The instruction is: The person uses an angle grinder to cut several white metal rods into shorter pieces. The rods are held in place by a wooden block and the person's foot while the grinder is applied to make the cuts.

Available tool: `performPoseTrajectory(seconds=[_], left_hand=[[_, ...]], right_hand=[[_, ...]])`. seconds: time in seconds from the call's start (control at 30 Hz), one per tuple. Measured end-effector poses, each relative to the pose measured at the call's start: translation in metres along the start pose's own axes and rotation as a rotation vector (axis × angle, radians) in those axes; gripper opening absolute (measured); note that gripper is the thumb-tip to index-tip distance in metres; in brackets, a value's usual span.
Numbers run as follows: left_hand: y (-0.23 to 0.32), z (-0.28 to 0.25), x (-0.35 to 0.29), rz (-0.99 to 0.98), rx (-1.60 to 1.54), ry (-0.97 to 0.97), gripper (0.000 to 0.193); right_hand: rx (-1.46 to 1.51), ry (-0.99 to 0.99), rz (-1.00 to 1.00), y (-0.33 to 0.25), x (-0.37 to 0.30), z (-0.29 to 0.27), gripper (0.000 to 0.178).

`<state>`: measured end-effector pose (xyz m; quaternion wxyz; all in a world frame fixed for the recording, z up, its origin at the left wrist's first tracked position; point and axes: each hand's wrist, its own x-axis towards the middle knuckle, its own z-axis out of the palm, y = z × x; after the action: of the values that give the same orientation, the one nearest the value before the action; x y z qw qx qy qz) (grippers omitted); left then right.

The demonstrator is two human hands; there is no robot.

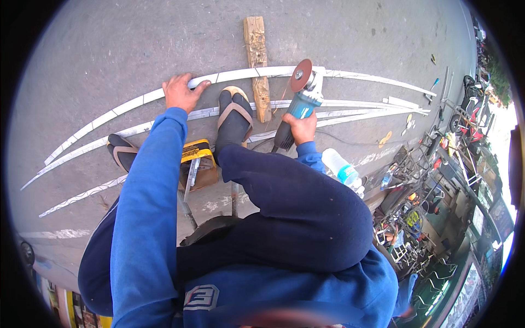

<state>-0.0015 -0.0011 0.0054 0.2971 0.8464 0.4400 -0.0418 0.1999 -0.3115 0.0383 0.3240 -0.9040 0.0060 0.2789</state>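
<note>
Grinder disc at the far metal strip, with the other hand pinning that strip off to the left.

Nearest, the right hand (302, 128) has its grip clamped around the body of the blue angle grinder (298, 106). The tool's long axis runs from that hand away and slightly right, so its reddish disc (301, 75) sits at the far end, touching or just at the curved metal strip (240, 75) lying on the pavement (136, 38). That strip's long axis runs left to right across the scene, crossways to the grinder. Farther left, the left hand (182, 92) lies on the same strip with fingers curled over its far edge, well apart from the disc. A wooden block (257, 65) lies between them, crossing under the strip. The right hand is the nearer to the disc's contact point.
</note>
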Motion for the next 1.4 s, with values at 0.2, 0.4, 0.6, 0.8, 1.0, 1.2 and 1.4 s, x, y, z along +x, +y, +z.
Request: performPoseTrajectory(seconds=[0.2, 0.4, 0.6, 0.8, 1.0, 1.2, 1.4], left_hand=[[0.0, 0.001, -0.001, -0.002, 0.014, -0.022, 0.059], [-0.001, 0.003, -0.003, 0.012, -0.046, 0.009, 0.059], [-0.002, 0.0, 0.001, 0.021, -0.037, -0.002, 0.057], [-0.002, 0.006, -0.002, 0.026, -0.035, 0.045, 0.057], [-0.003, 0.006, -0.001, 0.033, -0.038, 0.037, 0.056], [-0.004, 0.007, -0.002, 0.054, 0.0, 0.048, 0.057], [-0.003, 0.007, -0.003, 0.036, 0.017, 0.033, 0.059]], right_hand=[[0.048, 0.074, -0.074, -0.032, 0.0, 0.0, 0.051], [0.111, 0.001, -0.003, -0.031, -0.019, -0.001, 0.056], [0.012, 0.041, -0.07, -0.034, -0.012, 0.001, 0.046], [0.12, 0.017, -0.067, -0.049, -0.008, -0.004, 0.046], [0.031, 0.055, -0.108, -0.028, -0.022, 0.0, 0.051], [0.046, 0.033, -0.109, -0.029, -0.016, 0.001, 0.049], [0.111, -0.05, 0.006, -0.051, -0.011, -0.006, 0.051]])
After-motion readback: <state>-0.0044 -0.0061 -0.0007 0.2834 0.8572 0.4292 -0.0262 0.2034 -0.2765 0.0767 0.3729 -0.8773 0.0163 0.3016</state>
